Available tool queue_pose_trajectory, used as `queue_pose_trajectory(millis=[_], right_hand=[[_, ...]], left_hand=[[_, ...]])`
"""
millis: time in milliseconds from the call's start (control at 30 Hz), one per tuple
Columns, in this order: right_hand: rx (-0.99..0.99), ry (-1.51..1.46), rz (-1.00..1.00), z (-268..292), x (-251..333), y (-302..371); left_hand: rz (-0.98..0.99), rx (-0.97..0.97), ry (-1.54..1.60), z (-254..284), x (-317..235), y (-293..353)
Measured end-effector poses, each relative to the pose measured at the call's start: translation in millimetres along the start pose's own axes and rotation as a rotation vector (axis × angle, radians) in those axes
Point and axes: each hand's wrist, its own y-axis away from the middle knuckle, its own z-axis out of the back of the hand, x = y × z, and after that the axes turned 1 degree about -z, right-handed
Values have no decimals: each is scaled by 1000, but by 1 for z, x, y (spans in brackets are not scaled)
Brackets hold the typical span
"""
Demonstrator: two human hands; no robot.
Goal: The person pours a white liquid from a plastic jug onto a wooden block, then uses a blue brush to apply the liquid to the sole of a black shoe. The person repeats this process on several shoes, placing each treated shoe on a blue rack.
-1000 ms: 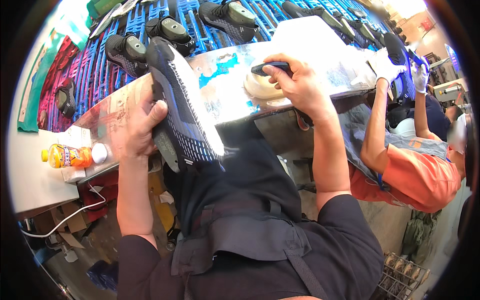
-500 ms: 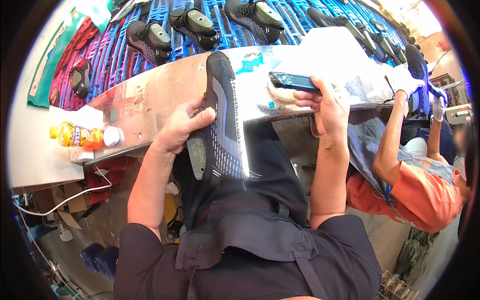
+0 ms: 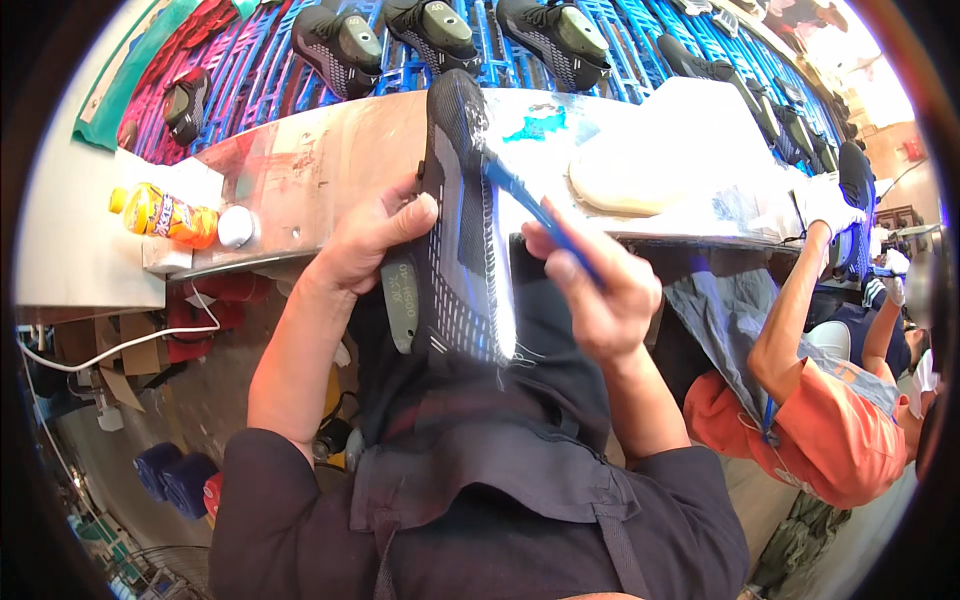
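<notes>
while shoe [image 3: 450, 265] is clamped in left hand [image 3: 378, 238] and tool [image 3: 548, 220] in right hand [image 3: 605, 295], the upper [image 3: 450, 150] could be marred through a slip of either grip.

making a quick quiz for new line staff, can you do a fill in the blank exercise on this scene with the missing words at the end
1. The left hand holds a shoe, its toe pointing ____ the person's body.
2. The slim tool in the right hand is coloured ____.
3. The drink bottle is on the person's ____ side.
4. The co-worker wears gloves that are ____.

Missing words: away from; blue; left; white.
</notes>
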Motion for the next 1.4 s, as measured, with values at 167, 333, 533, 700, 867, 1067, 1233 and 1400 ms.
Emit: queue_pose_trajectory(millis=[167, 333, 533, 700, 867, 1067, 1233, 1400], right_hand=[[121, 37, 443, 22, 14, 26], [-167, -245, 113, 39, 27, -10], [-103, -321, 191, 52, -6, -81], [7, -236, 203, 59, -8, -77], [60, -270, 192, 62, -5, -67], [95, -21, 288, 71, -3, -60], [29, -14, 167, 61, 7, -44], [97, 21, 182, 59, 10, -34]], left_hand=[[4, 9, -85, 15, -7, 6], [-3, 52, -303, -6, -21, 8], [28, 94, -373, -17, -31, 11], [30, 53, -358, -21, -31, 13], [62, 1, -326, -22, -29, 14], [77, -52, -311, -24, -28, 17], [111, -126, -288, -25, -26, 20], [118, -172, -312, -35, -31, 19]])
